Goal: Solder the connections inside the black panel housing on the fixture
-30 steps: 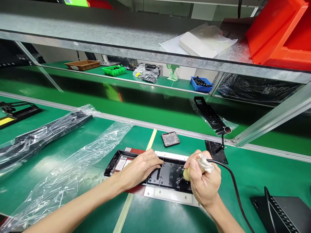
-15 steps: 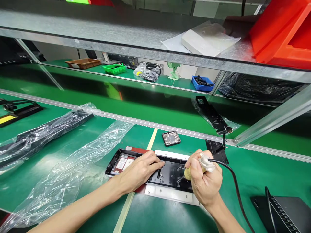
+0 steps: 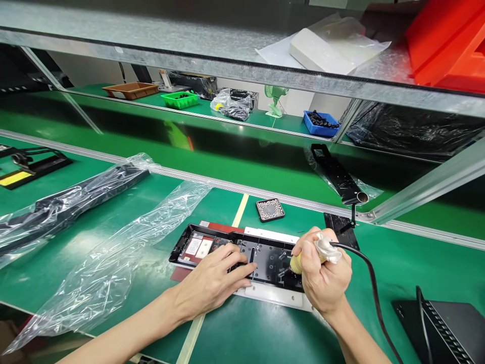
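With left hand (image 3: 214,279) loosely spread over the case (image 3: 267,264), right hand (image 3: 326,275) wrapped round the tool (image 3: 296,264), best to press lightly, squarely.

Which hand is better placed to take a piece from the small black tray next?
Probably the left hand: over the black casing, seemingly holding nothing, while the right hand grips a corded tool.

Assembly workshop: green-topped workbench (image 3: 242,336), galvanized shelf (image 3: 182,38) above, red plastic bin (image 3: 443,48) on it; blue bin (image 3: 322,131) of black parts behind; tray (image 3: 272,219) of small metal pieces, corded hand tool (image 3: 296,264), plastic-wrapped black component (image 3: 93,191).
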A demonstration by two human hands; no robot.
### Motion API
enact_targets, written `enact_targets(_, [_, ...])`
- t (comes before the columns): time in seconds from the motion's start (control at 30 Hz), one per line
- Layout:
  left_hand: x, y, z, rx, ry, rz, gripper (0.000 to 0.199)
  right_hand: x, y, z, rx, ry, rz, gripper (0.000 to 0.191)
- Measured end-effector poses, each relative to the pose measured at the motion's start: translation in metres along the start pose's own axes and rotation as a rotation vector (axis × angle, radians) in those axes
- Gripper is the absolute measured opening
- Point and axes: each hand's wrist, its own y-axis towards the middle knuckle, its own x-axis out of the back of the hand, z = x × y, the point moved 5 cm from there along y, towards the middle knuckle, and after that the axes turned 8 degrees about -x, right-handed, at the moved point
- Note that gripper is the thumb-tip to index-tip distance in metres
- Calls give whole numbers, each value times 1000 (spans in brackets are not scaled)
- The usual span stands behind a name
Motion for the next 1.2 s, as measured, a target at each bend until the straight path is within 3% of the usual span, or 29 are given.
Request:
enact_targets(0.27, [-5, -4, -1, 24, -22, 16, 34, -1, 1, 2, 7, -4, -4, 17])
enact_targets(0.43, [3, -6, 6, 114, -141, -59, 37, -1, 0, 1, 16, 9, -10, 16])
enact_targets(0.73, [-5, -3, 0, 22, 33, -50, 34, -1, 1, 1, 21, 11, -10, 19])
enact_targets(1.0, [5, 2, -4, 34, 20, -198, 32, -2, 4, 6, -5, 30, -13, 23])
enact_targets(1.2, [5, 26, -6, 107, -31, -312, 25, -4, 4, 9, -36, -19, -13, 23])
